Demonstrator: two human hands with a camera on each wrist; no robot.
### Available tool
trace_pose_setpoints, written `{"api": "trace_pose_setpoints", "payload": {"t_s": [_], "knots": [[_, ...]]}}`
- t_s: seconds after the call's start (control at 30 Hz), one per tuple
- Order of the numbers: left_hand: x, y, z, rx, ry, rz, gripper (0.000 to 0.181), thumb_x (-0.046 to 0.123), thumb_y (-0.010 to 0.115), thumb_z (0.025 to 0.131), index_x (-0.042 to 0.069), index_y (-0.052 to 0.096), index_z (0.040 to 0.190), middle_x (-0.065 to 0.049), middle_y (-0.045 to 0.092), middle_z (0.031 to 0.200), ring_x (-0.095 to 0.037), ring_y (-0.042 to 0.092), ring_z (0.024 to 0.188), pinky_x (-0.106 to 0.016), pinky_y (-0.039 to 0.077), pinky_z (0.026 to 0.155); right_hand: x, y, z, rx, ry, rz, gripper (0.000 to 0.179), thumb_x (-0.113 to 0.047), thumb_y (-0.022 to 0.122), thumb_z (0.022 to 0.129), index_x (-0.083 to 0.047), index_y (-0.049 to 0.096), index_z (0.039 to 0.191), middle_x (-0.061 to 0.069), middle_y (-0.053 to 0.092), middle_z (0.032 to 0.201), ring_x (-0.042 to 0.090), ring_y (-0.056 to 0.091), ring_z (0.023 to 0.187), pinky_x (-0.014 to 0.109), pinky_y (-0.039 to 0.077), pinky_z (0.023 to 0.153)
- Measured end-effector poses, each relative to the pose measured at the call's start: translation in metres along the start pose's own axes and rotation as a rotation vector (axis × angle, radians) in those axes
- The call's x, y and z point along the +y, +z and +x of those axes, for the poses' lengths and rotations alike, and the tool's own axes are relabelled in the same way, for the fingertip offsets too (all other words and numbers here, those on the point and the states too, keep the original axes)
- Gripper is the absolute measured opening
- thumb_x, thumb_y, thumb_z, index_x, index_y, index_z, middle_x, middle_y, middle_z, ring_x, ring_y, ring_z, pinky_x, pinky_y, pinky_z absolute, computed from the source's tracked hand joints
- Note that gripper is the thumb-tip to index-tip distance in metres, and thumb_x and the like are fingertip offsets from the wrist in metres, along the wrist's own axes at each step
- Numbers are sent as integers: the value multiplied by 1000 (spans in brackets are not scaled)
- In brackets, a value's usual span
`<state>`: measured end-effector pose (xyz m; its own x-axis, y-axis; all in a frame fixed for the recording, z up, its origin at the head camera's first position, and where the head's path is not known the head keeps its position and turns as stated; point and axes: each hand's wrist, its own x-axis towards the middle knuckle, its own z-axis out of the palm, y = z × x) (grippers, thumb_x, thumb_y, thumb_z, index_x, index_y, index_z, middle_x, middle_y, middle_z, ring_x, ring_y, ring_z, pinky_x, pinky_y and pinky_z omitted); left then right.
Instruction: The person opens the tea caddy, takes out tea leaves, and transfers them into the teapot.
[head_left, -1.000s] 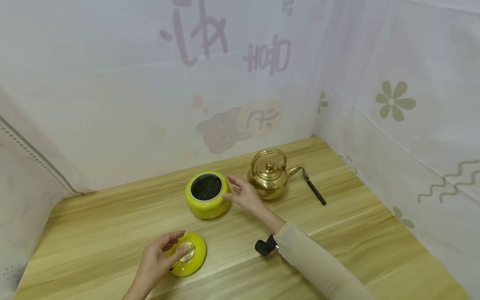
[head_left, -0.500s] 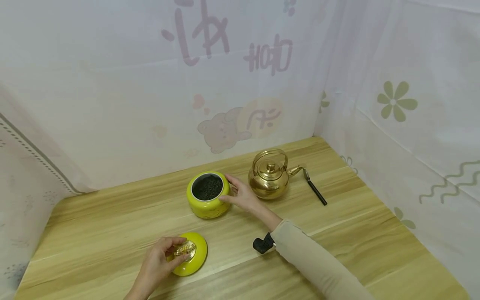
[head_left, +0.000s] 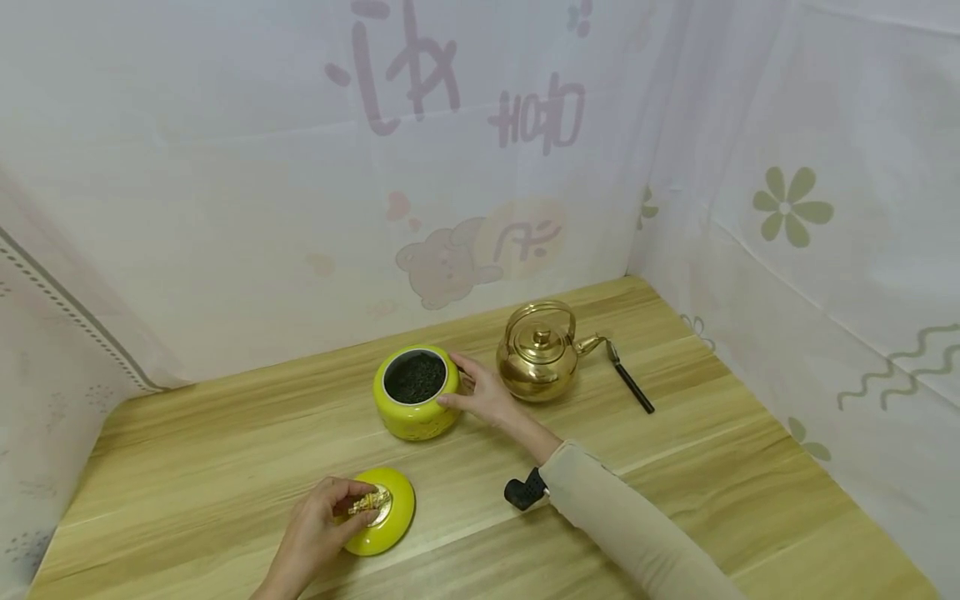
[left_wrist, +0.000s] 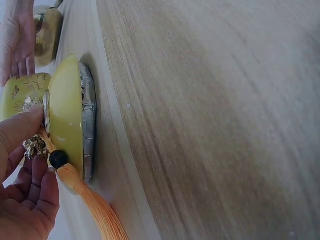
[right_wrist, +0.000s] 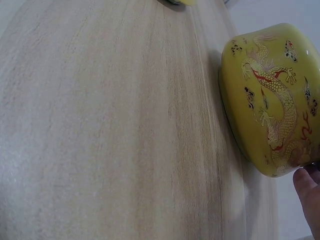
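A round yellow lid (head_left: 399,518) rests on the table at the front left. My left hand (head_left: 313,525) pinches the ornate gold knob (left_wrist: 36,146) on its top between thumb and fingers. From the knob hangs an orange tassel (left_wrist: 102,212) with a black bead. Behind the lid stands a yellow tea jar (head_left: 411,425), upright and uncovered, with dark tea leaves (head_left: 417,380) inside. My right hand (head_left: 489,398) holds the jar by its right side, thumb at the near rim and fingers round the back. A golden dragon (right_wrist: 280,95) decorates the jar's wall in the right wrist view.
A brass kettle (head_left: 534,371) with a raised handle stands just right of the jar, close to my right hand. Beyond its spout lies a thin tool with a black handle (head_left: 634,387). A patterned cloth wall (head_left: 262,250) borders the wooden table (head_left: 225,467).
My left fingers have closed in on the lid's knob and now pinch it. My right hand has come in against the jar's side. Jar and lid stay in place.
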<state>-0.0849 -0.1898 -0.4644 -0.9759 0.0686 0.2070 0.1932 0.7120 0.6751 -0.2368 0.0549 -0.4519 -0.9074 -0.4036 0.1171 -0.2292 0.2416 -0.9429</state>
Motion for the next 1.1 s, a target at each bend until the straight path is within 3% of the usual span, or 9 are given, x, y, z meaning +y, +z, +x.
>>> {"api": "trace_pose_setpoints", "payload": {"t_s": [0.13,0.37,0.57,0.87,1.1], "knots": [[1,-1,0,-16,-21,-7,24,8,84,64,17,71,83,10,55,78,2,45,68,-18,44,58,2,1,0,5,-12,9,73,-8,72,83,6,32,142,23,33,148,33,32,137,41,31,111],[3,-2,-1,-25,-50,-2,20,8,82,67,16,71,81,8,58,79,1,48,68,-18,47,59,-36,-3,-15,-26,-7,12,70,-1,67,85,15,28,140,31,28,146,41,29,136,50,28,111],[3,-1,-1,-1,-38,25,18,8,82,67,17,72,79,8,59,79,2,50,68,-18,48,60,-37,-3,-17,-37,-12,23,69,-1,66,86,15,26,141,31,26,147,41,28,136,51,28,111],[0,1,-2,51,20,33,20,7,84,64,17,71,76,11,58,78,4,52,68,-18,50,60,-29,-2,-12,-47,-1,40,71,0,67,85,14,25,141,31,25,147,42,30,135,49,29,110],[8,-9,7,85,61,-40,21,-1,81,65,12,72,78,7,57,78,4,51,69,-18,52,60,1,3,-1,-7,10,40,74,-5,69,84,7,28,144,24,28,149,35,31,137,44,33,110]]}}
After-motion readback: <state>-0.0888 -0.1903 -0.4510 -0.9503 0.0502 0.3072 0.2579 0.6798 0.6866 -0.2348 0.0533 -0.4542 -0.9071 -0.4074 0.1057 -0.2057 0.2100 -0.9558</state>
